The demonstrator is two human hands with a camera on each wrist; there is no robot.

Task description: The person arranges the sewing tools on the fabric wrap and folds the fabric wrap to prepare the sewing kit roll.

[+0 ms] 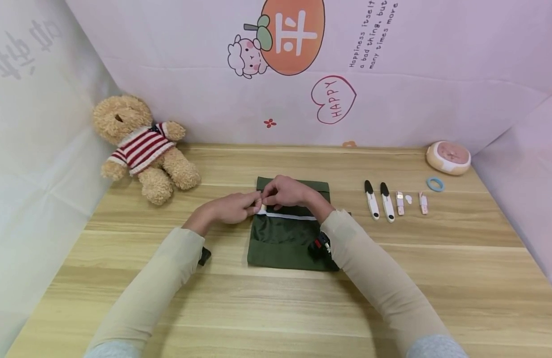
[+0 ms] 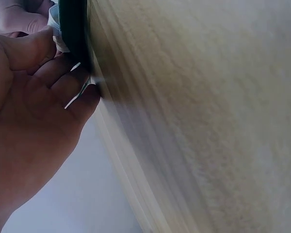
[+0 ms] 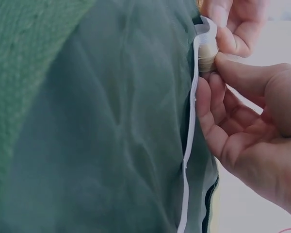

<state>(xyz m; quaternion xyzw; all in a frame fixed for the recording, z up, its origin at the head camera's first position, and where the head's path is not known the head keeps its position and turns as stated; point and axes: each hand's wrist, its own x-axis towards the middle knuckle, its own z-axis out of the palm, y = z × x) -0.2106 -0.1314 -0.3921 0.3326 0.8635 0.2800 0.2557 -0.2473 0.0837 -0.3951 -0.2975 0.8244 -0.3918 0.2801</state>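
A dark green fabric piece (image 1: 280, 253) lies on the table, crossed by a white elastic-like strip (image 3: 186, 141). At the strip's left end my left hand (image 1: 233, 208) pinches the white edge between thumb and fingers. Close beside it, my right hand (image 3: 262, 121) pinches a small pale cylindrical thing (image 3: 207, 57), which looks like a wound roll, against the strip. In the left wrist view, the left hand (image 2: 39, 107) holds the edge of the green fabric (image 2: 73, 29), its other fingers bent beneath.
A teddy bear (image 1: 143, 149) sits at the back left. To the right lie two black-and-white snippers (image 1: 372, 201), pink-and-white small items (image 1: 400, 204), a blue ring (image 1: 435, 184) and a round plush thing (image 1: 450, 157). A printed cloth (image 1: 191, 99) hangs behind the table (image 1: 240, 308).
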